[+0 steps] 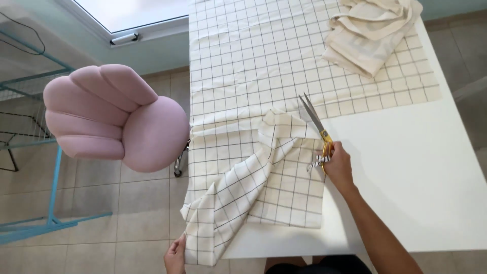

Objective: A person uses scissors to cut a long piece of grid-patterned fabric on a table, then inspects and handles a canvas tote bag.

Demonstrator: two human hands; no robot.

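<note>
A cream fabric with a black grid (243, 66) lies across the white table (416, 167). A cut runs into it from the right edge. My right hand (337, 165) grips gold-handled scissors (315, 124), whose blades are open at the cut's end. A small striped ribbon hangs from the handles. The near part of the fabric is folded over itself and hangs off the table's left corner. My left hand (176, 256) holds that hanging edge low at the left.
A folded plain cream cloth (370, 33) lies on the far right of the grid fabric. A pink padded chair (114, 114) stands left of the table on a tiled floor. A blue metal rack (30, 152) is at the far left.
</note>
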